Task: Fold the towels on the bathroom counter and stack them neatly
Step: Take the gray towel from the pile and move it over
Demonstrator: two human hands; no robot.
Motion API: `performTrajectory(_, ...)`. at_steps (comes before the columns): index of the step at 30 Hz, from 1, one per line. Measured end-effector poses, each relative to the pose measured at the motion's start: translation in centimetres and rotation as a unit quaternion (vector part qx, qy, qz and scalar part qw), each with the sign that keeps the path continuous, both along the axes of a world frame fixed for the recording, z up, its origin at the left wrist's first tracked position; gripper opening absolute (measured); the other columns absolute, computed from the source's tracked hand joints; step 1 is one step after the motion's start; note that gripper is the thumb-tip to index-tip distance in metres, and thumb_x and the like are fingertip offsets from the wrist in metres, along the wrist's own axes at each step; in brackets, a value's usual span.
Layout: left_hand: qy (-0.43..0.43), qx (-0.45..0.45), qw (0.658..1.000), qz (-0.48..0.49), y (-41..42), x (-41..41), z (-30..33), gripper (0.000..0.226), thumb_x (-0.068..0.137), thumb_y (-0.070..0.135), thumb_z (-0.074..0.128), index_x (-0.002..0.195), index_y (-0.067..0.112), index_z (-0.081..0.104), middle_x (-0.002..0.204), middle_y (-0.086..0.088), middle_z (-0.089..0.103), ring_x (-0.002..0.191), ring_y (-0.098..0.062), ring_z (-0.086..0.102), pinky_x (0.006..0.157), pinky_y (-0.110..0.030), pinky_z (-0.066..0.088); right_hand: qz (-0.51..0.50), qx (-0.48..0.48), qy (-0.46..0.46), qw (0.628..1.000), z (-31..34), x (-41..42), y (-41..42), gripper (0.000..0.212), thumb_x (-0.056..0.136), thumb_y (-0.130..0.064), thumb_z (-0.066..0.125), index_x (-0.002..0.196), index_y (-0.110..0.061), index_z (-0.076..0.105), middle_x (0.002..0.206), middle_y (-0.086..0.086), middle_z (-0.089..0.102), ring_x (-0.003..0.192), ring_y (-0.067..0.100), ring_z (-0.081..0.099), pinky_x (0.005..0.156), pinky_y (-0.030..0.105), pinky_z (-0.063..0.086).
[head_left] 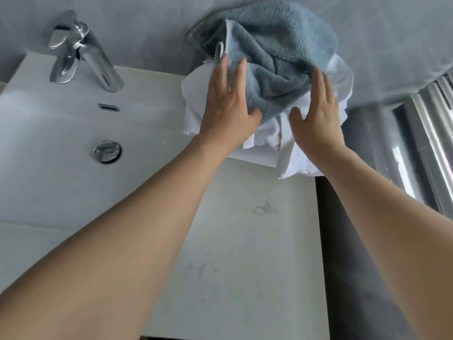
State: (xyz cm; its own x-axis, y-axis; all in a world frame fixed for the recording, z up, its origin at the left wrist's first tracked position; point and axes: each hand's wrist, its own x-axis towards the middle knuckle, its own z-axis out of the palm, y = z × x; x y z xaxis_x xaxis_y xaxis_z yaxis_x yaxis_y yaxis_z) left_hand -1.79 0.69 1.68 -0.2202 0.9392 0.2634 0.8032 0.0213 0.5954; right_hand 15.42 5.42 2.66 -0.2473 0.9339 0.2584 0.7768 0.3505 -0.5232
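A crumpled blue-grey towel (277, 52) lies heaped on a rumpled white towel (267, 141) at the back of the counter (245, 241), against the wall. My left hand (228, 104) rests flat on the blue towel's left side, fingers spread, its thumb against the towel's lower edge. On the blue towel's right side, my right hand (316, 114) has its fingertips on the towel and its thumb held apart. Neither hand has closed on fabric. The white towel's right corner hangs over the counter's edge.
A white basin (49, 143) with a chrome tap (81, 52) and a round drain (106, 151) fills the left. The counter's right edge drops to a dark gap (348, 241). Chrome rails (429, 133) stand at the right.
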Motion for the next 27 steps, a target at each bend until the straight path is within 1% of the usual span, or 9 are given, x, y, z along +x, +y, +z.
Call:
performTrajectory(3, -0.015, -0.031, 0.999, 0.031, 2.5, -0.3, -0.7, 0.079, 0.082, 0.025, 0.064, 0.151, 0.007, 0.028, 0.159, -0.026, 0.004, 0.146, -0.044, 0.007, 0.120, -0.048, 0.013, 0.011, 0.017, -0.003, 1.000, 0.2, 0.0, 3.1, 0.082, 0.085, -0.012, 0.051, 0.155, -0.019, 0.010, 0.156, 0.013, 0.022, 0.144, 0.028, 0.022, 0.117, 0.039, 0.025)
performTrajectory(7, -0.012, 0.048, 0.998, 0.050, 3.9, -1.2, -2.1, 0.037, 0.078, 0.018, 0.068, 0.112, 0.006, 0.056, 0.147, -0.024, 0.033, 0.134, -0.043, 0.033, 0.111, -0.047, 0.030, 0.001, -0.018, -0.060, 0.998, 0.4, -0.7, 6.9, 0.084, 0.077, -0.018, 0.061, 0.153, -0.025, 0.024, 0.156, 0.018, 0.009, 0.143, 0.038, 0.018, 0.117, 0.039, 0.020)
performTrajectory(11, -0.062, 0.136, 0.987, 0.050, 4.0, -1.2, -0.4, 0.018, 0.077, 0.015, 0.058, 0.092, 0.005, 0.053, 0.115, -0.012, 0.053, 0.103, -0.028, 0.053, 0.087, -0.038, 0.046, 0.028, -0.020, 0.031, 0.999, 1.3, -1.1, 8.8, 0.055, 0.069, -0.031, 0.072, 0.120, -0.018, 0.055, 0.156, 0.015, 0.014, 0.136, 0.025, 0.038, 0.101, 0.015, 0.031)
performTrajectory(13, -0.218, 0.165, 0.961, 0.043, 3.4, -1.0, 1.4, 0.011, 0.079, 0.008, 0.055, 0.089, 0.009, 0.049, 0.092, -0.002, 0.053, 0.082, -0.015, 0.050, 0.071, -0.030, 0.044, 0.045, -0.045, 0.104, 0.992, 2.3, -1.6, 8.5, 0.046, 0.074, -0.028, 0.075, 0.114, -0.010, 0.058, 0.144, 0.008, 0.037, 0.121, 0.011, 0.047, 0.092, 0.005, 0.035)
performTrajectory(16, -0.526, 0.174, 0.830, 0.061, 2.3, -0.5, 3.6, 0.021, 0.077, -0.006, 0.048, 0.084, 0.014, 0.046, 0.077, -0.004, 0.045, 0.071, -0.018, 0.040, 0.063, -0.034, 0.036, 0.103, -0.067, 0.264, 0.957, 3.7, -2.5, 6.6, 0.035, 0.077, -0.014, 0.074, 0.103, 0.000, 0.056, 0.104, 0.013, 0.061, 0.091, 0.014, 0.058, 0.088, 0.037, 0.052)
performTrajectory(20, -0.671, 0.081, 0.734, 0.062, 0.6, -1.1, 3.5, 0.038, 0.064, -0.008, 0.042, 0.098, 0.003, 0.052, 0.089, -0.017, 0.053, 0.082, -0.029, 0.049, 0.072, -0.042, 0.039, 0.116, -0.076, 0.312, 0.940, 4.1, -2.6, 3.3, 0.035, 0.071, -0.010, 0.065, 0.097, 0.010, 0.051, 0.085, 0.016, 0.058, 0.080, 0.020, 0.053, 0.070, 0.053, 0.051)
performTrajectory(24, -0.682, -0.073, 0.725, 0.062, -2.5, -1.0, 3.1, 0.008, 0.077, -0.006, 0.032, 0.070, -0.004, 0.028, 0.038, -0.003, 0.049, 0.037, -0.012, 0.050, 0.045, -0.014, 0.043, 0.132, -0.136, 0.356, 0.915, 3.5, -2.5, -0.6, 0.032, 0.070, -0.002, 0.060, 0.098, -0.003, 0.046, 0.079, 0.002, 0.052, 0.071, 0.011, 0.049, 0.059, 0.037, 0.050)
performTrajectory(26, -0.660, -0.122, 0.739, 0.054, -4.1, -1.6, 1.8, 0.009, 0.077, -0.004, 0.035, 0.082, -0.009, 0.041, 0.052, -0.002, 0.060, 0.048, -0.009, 0.058, 0.050, -0.015, 0.047, 0.148, -0.205, 0.361, 0.898, 3.3, -1.9, -2.0, 0.040, 0.070, 0.001, 0.057, 0.105, -0.016, 0.048, 0.080, -0.007, 0.056, 0.071, 0.007, 0.053, 0.060, 0.029, 0.050)
performTrajectory(27, -0.639, -0.139, 0.755, 0.050, -4.5, -2.0, 1.1, 0.038, 0.069, -0.001, 0.041, 0.106, -0.009, 0.048, 0.079, -0.004, 0.069, 0.070, -0.010, 0.065, 0.064, -0.019, 0.052, 0.153, -0.239, 0.332, 0.900, 3.0, -1.3, -2.4, 0.039, 0.069, -0.002, 0.057, 0.103, -0.020, 0.053, 0.080, -0.011, 0.059, 0.072, 0.007, 0.056, 0.064, 0.028, 0.051)
